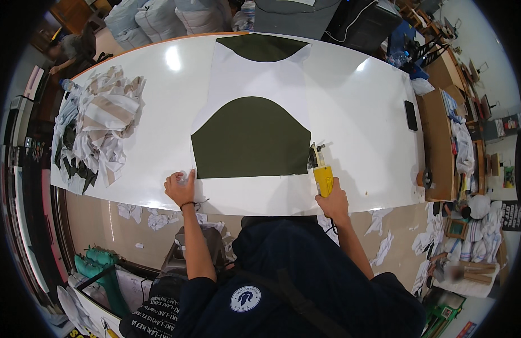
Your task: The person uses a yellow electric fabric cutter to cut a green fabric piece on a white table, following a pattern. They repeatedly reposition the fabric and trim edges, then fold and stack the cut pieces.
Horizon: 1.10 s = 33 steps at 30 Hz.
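Observation:
A yellow electric fabric cutter (323, 176) is gripped in my right hand (333, 201), its metal head close beside the lower right edge of a dark green cut fabric piece (250, 141). The green piece has a curved top and lies flat on white material (257, 76). Another dark green piece (263, 47) with a curved lower edge lies at the far end. Just off the green piece's lower left corner, my left hand (180, 188) has curled fingers and a raised thumb. Something small and whitish shows between them, too unclear to name.
The white table (362, 141) bears a heap of striped and white fabric scraps (105, 112) at left and a black phone (410, 115) at right. Stuffed sacks (159, 22) stand behind it. Scraps litter the floor (102, 219). Another person (71, 50) is at far left.

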Motion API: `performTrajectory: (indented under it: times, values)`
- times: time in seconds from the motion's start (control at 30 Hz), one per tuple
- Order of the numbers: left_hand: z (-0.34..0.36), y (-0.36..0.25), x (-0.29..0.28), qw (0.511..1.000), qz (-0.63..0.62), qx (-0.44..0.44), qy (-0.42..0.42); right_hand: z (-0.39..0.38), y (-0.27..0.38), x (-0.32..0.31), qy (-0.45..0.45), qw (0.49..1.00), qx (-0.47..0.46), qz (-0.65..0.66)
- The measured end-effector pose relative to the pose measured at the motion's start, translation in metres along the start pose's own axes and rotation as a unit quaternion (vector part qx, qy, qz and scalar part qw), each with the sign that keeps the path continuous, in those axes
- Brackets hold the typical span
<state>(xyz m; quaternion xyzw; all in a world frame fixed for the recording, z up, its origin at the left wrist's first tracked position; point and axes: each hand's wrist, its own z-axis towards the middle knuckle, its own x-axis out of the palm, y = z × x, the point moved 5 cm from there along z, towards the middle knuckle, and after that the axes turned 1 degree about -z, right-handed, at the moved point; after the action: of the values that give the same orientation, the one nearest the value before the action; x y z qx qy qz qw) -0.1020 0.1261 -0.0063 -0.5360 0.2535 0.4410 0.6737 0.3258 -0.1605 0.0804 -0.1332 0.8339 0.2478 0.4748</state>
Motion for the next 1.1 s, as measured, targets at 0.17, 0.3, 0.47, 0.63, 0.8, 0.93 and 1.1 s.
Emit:
performTrajectory:
  times: [0.17, 0.3, 0.47, 0.63, 0.8, 0.93, 1.1]
  values:
    - [0.000, -0.001, 0.000, 1.000, -0.004, -0.002, 0.001, 0.020, 0.006, -0.004, -0.011, 1.000, -0.002, 0.006]
    - [0.000, 0.000, -0.001, 1.000, -0.020, 0.000, -0.002, 0.040, 0.013, -0.009, -0.016, 1.000, 0.002, 0.011]
    - [0.000, -0.004, -0.004, 1.000, -0.014, 0.018, -0.011, 0.070, 0.024, -0.022, -0.017, 1.000, -0.002, 0.003]
    - [0.000, -0.002, -0.004, 0.999, -0.037, 0.017, -0.003, 0.100, 0.015, -0.034, -0.010, 0.998, -0.054, -0.001]
    - [-0.002, 0.009, -0.003, 0.991, -0.129, 0.016, -0.008, 0.131, -0.006, -0.060, 0.014, 0.990, -0.126, -0.058]
    - [-0.002, 0.009, -0.007, 0.990, -0.136, 0.037, -0.012, 0.147, -0.009, -0.081, 0.040, 0.978, -0.160, -0.126]
    - [-0.002, 0.009, -0.008, 0.990, -0.134, 0.040, -0.023, 0.159, -0.001, -0.090, 0.040, 0.968, -0.175, -0.176]
